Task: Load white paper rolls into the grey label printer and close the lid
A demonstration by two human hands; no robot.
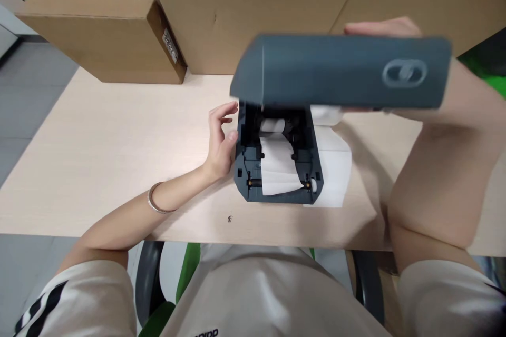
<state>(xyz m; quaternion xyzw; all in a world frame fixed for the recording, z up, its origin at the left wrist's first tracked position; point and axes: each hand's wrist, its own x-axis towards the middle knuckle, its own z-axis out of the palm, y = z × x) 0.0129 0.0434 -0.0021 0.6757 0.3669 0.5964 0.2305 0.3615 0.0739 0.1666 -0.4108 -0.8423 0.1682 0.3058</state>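
Head-worn camera looks forward and steeply down from above the wearer's shirt [269, 295]; table [118, 137] lies close below, centred; cardboard boxes [253, 16] bound the view's upper edge.

It looks like an office or packing workplace: a pale wood-look counter [118, 131] with an opened printer [324, 71] near the clock's centre, a labelled cardboard box [98, 39] at ten, large cartons [256, 5] at twelve, and grey floor tiles [23, 110] at nine.
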